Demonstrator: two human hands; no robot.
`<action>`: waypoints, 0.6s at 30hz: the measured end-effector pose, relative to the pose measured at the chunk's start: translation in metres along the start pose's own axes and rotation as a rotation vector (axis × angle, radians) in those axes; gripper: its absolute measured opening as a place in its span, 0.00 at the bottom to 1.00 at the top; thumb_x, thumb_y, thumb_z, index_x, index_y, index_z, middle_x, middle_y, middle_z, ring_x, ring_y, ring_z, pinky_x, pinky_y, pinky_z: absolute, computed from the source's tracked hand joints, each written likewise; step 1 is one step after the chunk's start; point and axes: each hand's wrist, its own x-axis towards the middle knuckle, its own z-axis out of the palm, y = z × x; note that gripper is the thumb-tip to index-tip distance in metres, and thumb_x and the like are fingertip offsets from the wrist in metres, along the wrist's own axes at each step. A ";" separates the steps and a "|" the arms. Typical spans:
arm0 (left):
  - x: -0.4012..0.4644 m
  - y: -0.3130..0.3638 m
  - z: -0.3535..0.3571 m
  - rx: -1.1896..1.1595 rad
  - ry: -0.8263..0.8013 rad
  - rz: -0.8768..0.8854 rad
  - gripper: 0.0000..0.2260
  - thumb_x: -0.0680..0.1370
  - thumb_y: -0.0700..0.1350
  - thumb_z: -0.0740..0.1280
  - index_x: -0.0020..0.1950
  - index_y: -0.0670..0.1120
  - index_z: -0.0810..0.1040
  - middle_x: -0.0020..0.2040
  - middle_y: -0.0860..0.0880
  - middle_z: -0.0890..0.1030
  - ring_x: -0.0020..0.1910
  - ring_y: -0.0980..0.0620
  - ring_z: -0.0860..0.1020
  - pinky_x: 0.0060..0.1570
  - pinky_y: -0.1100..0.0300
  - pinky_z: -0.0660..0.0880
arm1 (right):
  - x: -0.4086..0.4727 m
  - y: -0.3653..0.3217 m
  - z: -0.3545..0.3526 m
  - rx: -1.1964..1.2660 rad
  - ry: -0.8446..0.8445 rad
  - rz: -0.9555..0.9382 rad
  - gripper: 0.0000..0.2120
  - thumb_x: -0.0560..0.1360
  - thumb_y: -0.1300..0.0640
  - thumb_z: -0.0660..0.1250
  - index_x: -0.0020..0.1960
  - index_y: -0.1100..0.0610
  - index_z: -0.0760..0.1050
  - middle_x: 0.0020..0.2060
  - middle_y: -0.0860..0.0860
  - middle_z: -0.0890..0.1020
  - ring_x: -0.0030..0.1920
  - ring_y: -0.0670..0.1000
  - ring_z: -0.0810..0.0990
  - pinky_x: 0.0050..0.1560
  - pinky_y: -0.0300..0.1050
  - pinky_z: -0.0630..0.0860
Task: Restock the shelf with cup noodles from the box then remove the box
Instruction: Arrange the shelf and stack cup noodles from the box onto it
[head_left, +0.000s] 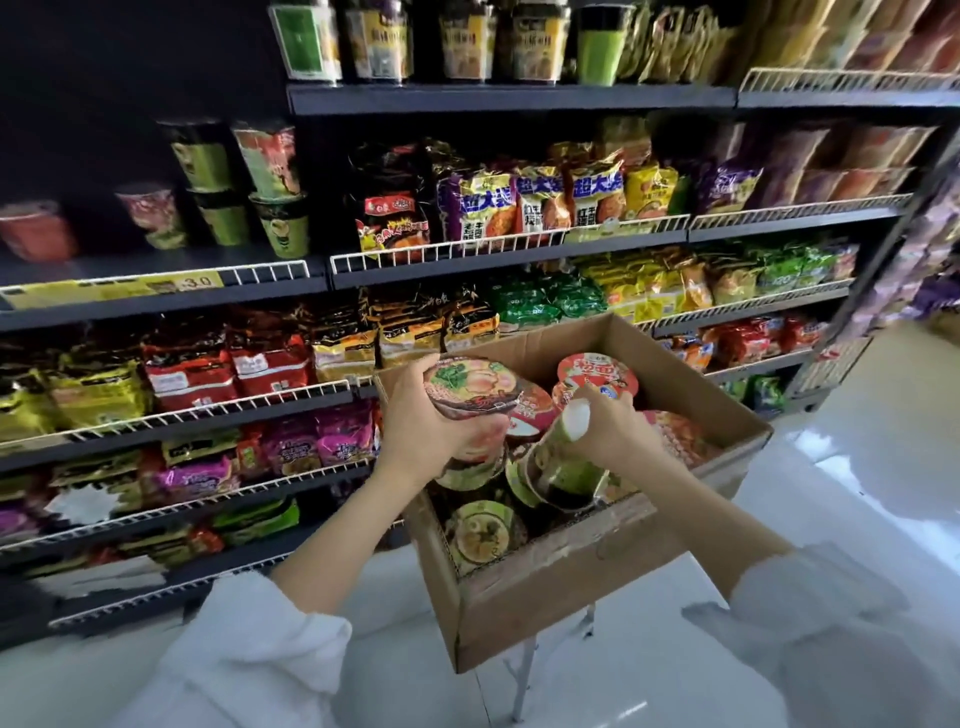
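The cardboard box (545, 587) sits open just right of the shelf (332, 273), on a stand of which only thin metal legs (524, 670) show beneath it. The left hand (431, 415) has its grip curled around a wide bowl of noodles (470, 387), lifted above the box's left side with its printed lid facing up. The right hand (605, 428) grips a tall green cup (558, 467) by its base, the cup tipped so its lid end dips into the box; its label is hard to read. More cups (597, 376) lie packed underneath, partly hidden by both hands. On the shelf's far left, 6 or so blurred cups (270, 208) stand in dim light. Both white sleeves (249, 660) are cut off at the near edge.
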 end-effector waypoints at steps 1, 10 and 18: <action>0.001 0.002 -0.005 0.006 0.030 0.004 0.49 0.54 0.65 0.77 0.69 0.47 0.65 0.63 0.49 0.72 0.63 0.51 0.72 0.64 0.49 0.72 | 0.002 -0.007 -0.004 0.044 0.030 -0.030 0.34 0.70 0.46 0.72 0.71 0.48 0.60 0.67 0.62 0.63 0.58 0.67 0.73 0.50 0.54 0.75; 0.030 -0.002 -0.092 0.013 0.338 0.039 0.43 0.61 0.53 0.80 0.69 0.44 0.63 0.63 0.48 0.69 0.61 0.54 0.70 0.60 0.62 0.70 | 0.038 -0.134 -0.016 0.559 0.025 -0.087 0.44 0.72 0.37 0.65 0.74 0.61 0.50 0.69 0.61 0.66 0.63 0.61 0.71 0.55 0.49 0.70; 0.097 -0.063 -0.228 -0.016 0.488 0.050 0.43 0.60 0.51 0.81 0.70 0.46 0.64 0.61 0.51 0.69 0.57 0.58 0.70 0.55 0.69 0.66 | 0.089 -0.294 0.036 1.141 -0.310 0.109 0.38 0.64 0.29 0.65 0.57 0.61 0.74 0.50 0.57 0.80 0.54 0.58 0.79 0.58 0.54 0.75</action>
